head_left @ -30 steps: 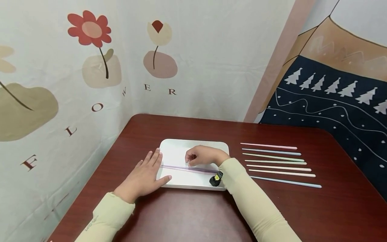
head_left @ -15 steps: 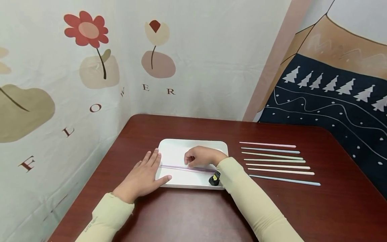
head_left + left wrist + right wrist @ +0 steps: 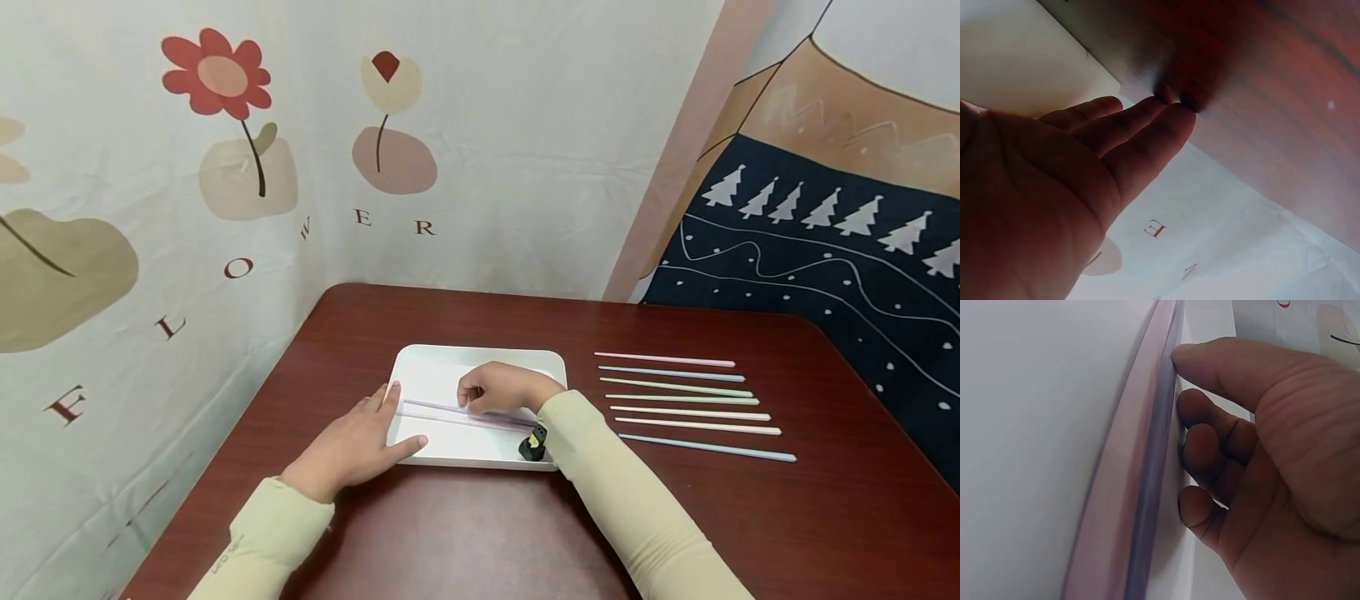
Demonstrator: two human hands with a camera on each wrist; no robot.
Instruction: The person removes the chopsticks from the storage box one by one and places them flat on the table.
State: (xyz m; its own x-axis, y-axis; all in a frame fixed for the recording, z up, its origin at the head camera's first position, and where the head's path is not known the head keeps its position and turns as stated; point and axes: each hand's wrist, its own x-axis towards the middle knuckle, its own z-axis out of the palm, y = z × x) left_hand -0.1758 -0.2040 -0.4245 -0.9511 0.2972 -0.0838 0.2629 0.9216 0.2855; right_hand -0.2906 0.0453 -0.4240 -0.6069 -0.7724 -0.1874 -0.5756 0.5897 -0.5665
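A purple chopstick (image 3: 435, 406) and a pink chopstick (image 3: 438, 418) lie lengthwise over the white tray (image 3: 435, 371), their left tips slightly apart. My right hand (image 3: 510, 387) pinches the purple one around its middle, fingers curled. In the right wrist view my thumb tip is against the purple chopstick (image 3: 1150, 487), and the pink chopstick (image 3: 1113, 487) runs close alongside. My left hand (image 3: 352, 437) rests at the tray's left edge, fingers straight and thumb over the front left corner. The left wrist view shows the palm (image 3: 1041, 181) and extended fingers.
Right of the tray, several pastel chopsticks lie in a spread row, among them a green chopstick (image 3: 682, 400) and a blue chopstick (image 3: 708, 447). A small black device (image 3: 532, 446) sits at my right wrist. Printed curtains (image 3: 525, 167) stand behind the brown table (image 3: 480, 533).
The purple chopstick's left tip has swung away from the pink one, toward the tray's far side. My left fingers have drawn back a little along the tray edge. The right hand has barely moved.
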